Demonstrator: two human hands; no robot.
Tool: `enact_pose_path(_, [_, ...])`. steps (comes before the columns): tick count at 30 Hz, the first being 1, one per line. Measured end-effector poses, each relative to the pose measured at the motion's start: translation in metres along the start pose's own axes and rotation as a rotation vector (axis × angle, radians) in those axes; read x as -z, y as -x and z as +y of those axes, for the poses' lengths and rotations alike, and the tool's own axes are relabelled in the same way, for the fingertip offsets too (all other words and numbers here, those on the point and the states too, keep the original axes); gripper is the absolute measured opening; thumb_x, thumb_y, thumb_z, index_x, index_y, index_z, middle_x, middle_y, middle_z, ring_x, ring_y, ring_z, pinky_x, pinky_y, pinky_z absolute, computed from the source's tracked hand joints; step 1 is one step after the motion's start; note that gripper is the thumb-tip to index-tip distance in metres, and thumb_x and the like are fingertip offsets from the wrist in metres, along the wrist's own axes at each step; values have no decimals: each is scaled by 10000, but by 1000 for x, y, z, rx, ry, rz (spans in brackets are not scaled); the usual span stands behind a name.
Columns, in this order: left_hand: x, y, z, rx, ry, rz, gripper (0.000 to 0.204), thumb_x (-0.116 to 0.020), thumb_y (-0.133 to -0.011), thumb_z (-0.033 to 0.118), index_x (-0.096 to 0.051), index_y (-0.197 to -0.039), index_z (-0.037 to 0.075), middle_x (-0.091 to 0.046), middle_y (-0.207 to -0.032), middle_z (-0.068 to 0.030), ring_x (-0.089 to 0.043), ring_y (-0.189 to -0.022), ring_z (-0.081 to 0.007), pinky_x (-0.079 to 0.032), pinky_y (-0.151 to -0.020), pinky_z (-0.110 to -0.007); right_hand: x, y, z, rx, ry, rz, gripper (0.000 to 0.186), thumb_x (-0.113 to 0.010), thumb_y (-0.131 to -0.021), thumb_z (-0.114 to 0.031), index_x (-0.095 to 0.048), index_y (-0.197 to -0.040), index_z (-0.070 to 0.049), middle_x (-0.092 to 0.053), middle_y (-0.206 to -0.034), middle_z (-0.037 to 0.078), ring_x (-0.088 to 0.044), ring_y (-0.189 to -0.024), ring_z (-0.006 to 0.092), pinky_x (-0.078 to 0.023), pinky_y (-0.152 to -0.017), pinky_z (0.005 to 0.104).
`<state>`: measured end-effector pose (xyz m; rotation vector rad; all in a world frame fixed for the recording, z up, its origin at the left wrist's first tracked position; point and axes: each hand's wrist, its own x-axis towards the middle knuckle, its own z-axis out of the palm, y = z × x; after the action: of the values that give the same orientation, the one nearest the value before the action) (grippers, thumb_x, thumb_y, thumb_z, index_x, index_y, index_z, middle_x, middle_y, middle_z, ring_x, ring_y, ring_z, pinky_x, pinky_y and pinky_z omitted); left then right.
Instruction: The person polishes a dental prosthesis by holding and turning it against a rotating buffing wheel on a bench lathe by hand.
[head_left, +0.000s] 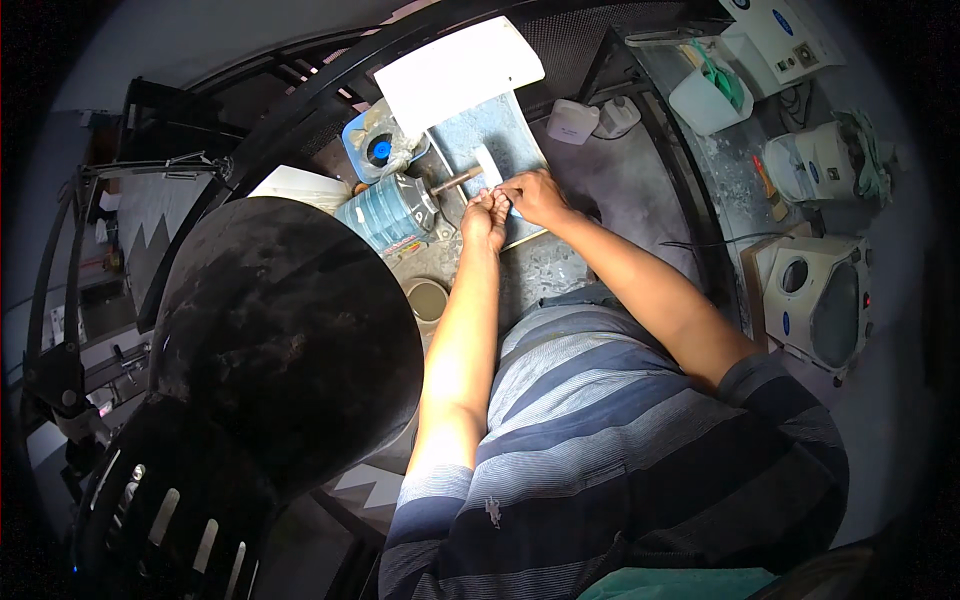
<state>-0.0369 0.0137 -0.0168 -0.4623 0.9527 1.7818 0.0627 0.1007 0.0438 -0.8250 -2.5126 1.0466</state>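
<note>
My left hand (484, 220) and my right hand (538, 198) meet just below a white polishing wheel (487, 163). Both have their fingers closed, their tips close together at the wheel's lower edge. Whatever they pinch is too small and too covered by the fingers to name. The wheel sits at the end of a brownish spindle (457, 182), which comes out of a machine on the left. Around that machine's body is a clear bluish ribbed plastic bottle (388, 214). Behind the wheel lies a shallow grey-blue tray (490, 115) with a white panel (462, 72) above it.
A large black lamp shade (285, 330) fills the left foreground, close to my left forearm. A round cup (427, 299) stands beside that forearm. Pale plastic containers (573, 121) sit beyond the tray. On the right-hand bench are a white bin (708, 100) and several boxy machines (815, 300).
</note>
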Motion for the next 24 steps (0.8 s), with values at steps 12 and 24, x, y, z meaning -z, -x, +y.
enact_pose_path(12, [-7,-3,-9,41,115,95,82,-482,-958,75,-519,-935,5,-611,-861,-115,-617,-721,-204,-567,-703,-331,-8,-2,14,-7,2,54,158,-602,-802,-142,-720,-879,-72,-670,-829,174,-646,-771,341,-493,-725,409])
enact_pose_path(24, [-3,0,-4,-5,39,14,66,-484,-956,73,-517,-933,21,-618,-843,-112,-628,-725,-201,-567,-711,-332,-1,0,6,31,-27,53,151,-613,-804,-137,-721,-882,-66,-674,-839,171,-652,-775,332,-502,-709,407])
